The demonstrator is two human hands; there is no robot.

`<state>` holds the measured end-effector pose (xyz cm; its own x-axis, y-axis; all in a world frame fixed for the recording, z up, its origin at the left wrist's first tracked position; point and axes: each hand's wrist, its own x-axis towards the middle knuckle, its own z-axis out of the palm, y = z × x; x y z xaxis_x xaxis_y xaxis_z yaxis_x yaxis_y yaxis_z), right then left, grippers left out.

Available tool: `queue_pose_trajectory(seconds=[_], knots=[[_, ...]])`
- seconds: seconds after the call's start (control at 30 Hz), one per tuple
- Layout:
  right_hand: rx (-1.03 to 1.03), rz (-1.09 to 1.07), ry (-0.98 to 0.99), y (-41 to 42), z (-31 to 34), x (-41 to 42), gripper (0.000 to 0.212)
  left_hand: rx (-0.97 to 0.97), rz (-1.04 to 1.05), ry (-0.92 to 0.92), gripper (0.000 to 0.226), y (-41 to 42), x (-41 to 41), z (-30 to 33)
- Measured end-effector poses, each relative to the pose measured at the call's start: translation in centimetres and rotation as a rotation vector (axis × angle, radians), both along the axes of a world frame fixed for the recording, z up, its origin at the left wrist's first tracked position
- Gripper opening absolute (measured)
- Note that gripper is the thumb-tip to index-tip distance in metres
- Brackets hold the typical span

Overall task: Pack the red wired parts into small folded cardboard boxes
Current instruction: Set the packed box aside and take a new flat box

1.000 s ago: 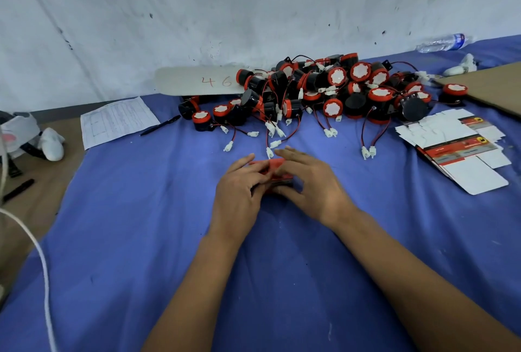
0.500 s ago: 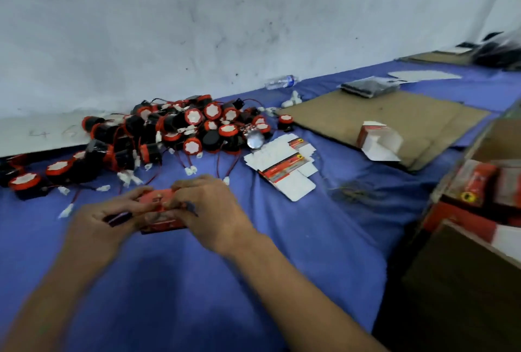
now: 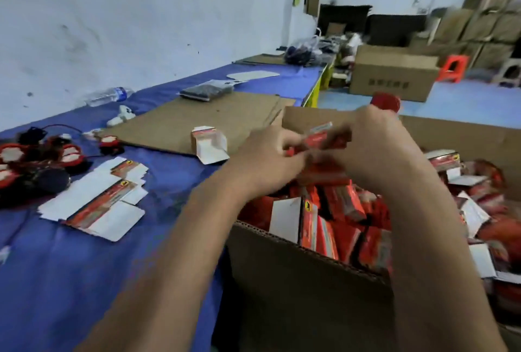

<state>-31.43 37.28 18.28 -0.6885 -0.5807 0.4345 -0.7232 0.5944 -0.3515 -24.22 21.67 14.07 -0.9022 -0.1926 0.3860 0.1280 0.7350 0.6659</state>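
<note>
both hands are holding one small red box [image 3: 324,140] up over the big open carton [image 3: 296,264] that is standing off the right edge of the table [image 3: 84,267]. the left hand [image 3: 267,159] is curling its fingers round the box's left end, and the right hand [image 3: 377,148] is closing over its right end from above; the picture is blurring here, so how each fingertip is lying cannot be told. the box's long axis is running left to right between the hands, tilting up a little toward the right, with a pale strip showing along its upper edge. below it the carton is holding a heap of red boxes [image 3: 338,210] lying at all angles, some with white flaps sticking up. on the blue table, near its right edge, a stack of flat unfolded boxes [image 3: 95,202] is lying with its long side pointing toward the far right. at the left edge of the view the pile of red wired parts [image 3: 33,162] is sitting on the cloth, with one part a little apart on its right. a half-folded box [image 3: 208,144] is standing open on the near edge of a brown cardboard sheet [image 3: 197,123] that is covering the far side of the table. a water bottle [image 3: 107,96] is lying against the wall behind that sheet.
</note>
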Motion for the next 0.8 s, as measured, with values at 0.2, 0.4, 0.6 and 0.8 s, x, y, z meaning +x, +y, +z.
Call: queue_pose_trajectory(seconds=[0.2, 0.4, 0.6, 0.8], knots=[[0.124, 0.001, -0.074, -0.8, -0.5, -0.2, 0.008, 0.021, 0.11, 0.04, 0.018, -1.0, 0.5, -3.4], [-0.197, 0.263, -0.122, -9.1, -1.5, 5.8, 0.009, 0.329, 0.622, 0.318, 0.027, -7.6, 6.0, -6.0], [0.113, 0.446, -0.312, -24.6, -10.5, 10.4, 0.017, 0.74, 1.403, 0.339, 0.021, -15.0, 12.1, -12.2], [0.377, 0.446, -0.398, -34.9, -17.6, 12.4, 0.129, 0.974, 1.588, 0.29, 0.034, -19.7, 14.7, -14.2]])
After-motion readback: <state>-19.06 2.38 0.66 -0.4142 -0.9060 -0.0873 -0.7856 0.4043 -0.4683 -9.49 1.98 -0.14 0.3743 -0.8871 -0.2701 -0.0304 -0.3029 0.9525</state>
